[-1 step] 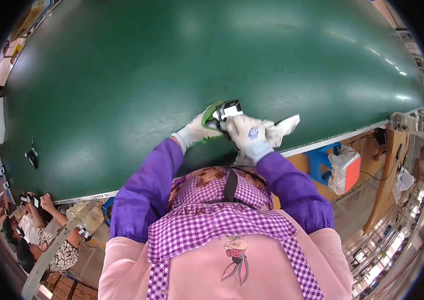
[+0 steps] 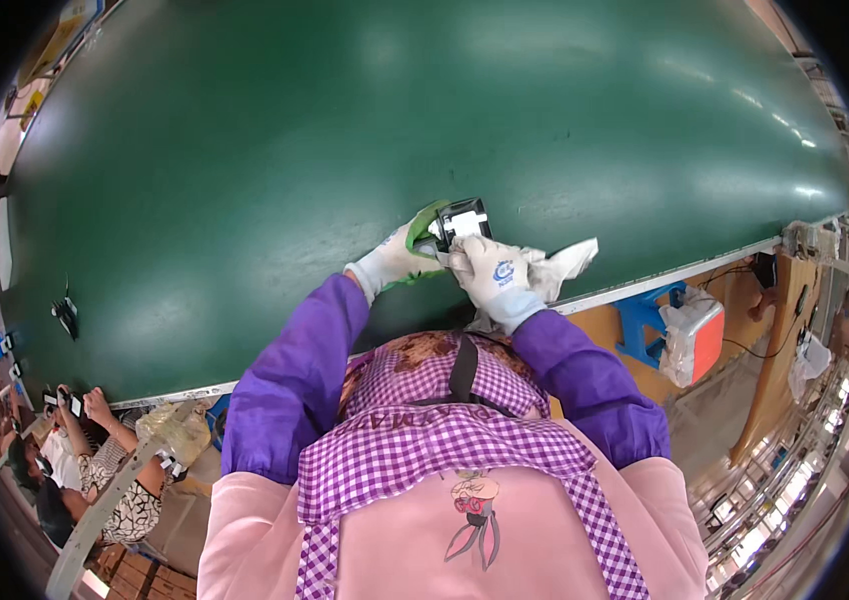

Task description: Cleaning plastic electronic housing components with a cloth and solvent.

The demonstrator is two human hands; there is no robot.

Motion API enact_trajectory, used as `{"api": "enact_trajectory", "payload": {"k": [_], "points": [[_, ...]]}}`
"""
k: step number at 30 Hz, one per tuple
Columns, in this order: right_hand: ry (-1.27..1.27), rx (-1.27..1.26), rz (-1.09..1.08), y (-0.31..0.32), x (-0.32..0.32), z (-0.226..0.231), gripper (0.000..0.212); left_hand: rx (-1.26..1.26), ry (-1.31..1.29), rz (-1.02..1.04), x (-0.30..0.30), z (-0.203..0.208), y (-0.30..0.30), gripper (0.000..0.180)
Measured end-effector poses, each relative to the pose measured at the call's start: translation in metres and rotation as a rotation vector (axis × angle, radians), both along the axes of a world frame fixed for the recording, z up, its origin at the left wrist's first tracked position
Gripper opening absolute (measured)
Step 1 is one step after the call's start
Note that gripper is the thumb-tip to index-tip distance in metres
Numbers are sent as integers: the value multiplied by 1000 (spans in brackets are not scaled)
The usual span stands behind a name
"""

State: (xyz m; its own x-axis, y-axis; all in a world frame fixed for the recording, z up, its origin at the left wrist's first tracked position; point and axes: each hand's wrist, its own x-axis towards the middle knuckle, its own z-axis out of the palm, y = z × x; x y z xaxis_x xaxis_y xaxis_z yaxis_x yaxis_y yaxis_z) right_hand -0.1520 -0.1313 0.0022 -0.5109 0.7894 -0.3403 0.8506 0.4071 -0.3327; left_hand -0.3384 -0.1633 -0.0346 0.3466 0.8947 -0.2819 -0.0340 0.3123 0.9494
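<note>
My left hand (image 2: 400,257), in a white glove with a green palm, is closed round the left side of a small black box-shaped part (image 2: 466,212) with a white patch on its face. The part is held low over the green table near its front edge. My right hand (image 2: 493,274), in a white glove, is closed with its fingertips at the lower edge of the part. A crumpled white cloth (image 2: 571,266) is gripped in that hand and sticks out to its right. My gloves hide the lower part of the piece.
A broad green table (image 2: 275,150) spreads before me. At its left lies a small black item (image 2: 66,314). Co-workers (image 2: 95,450) sit at the lower left. A blue stool (image 2: 645,325) and a bagged red-topped item (image 2: 697,342) stand beyond the front edge on the right.
My right hand has shifted slightly down and its fingers sit lower on the part, so more of the black frame shows. My left hand has hardly moved.
</note>
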Motion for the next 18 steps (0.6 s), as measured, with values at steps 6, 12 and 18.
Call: {"api": "enact_trajectory", "payload": {"k": [6,12,18], "points": [[-40,-77,-161,64,-58,2,34,-168,55,-110,-6,-6,4,75],[-235,210,-237,103,1,4,30,-260,-24,-89,-5,9,5,91],[461,21,-327,39,-2,47,39,-288,-63,-58,-11,-7,-2,90]]}}
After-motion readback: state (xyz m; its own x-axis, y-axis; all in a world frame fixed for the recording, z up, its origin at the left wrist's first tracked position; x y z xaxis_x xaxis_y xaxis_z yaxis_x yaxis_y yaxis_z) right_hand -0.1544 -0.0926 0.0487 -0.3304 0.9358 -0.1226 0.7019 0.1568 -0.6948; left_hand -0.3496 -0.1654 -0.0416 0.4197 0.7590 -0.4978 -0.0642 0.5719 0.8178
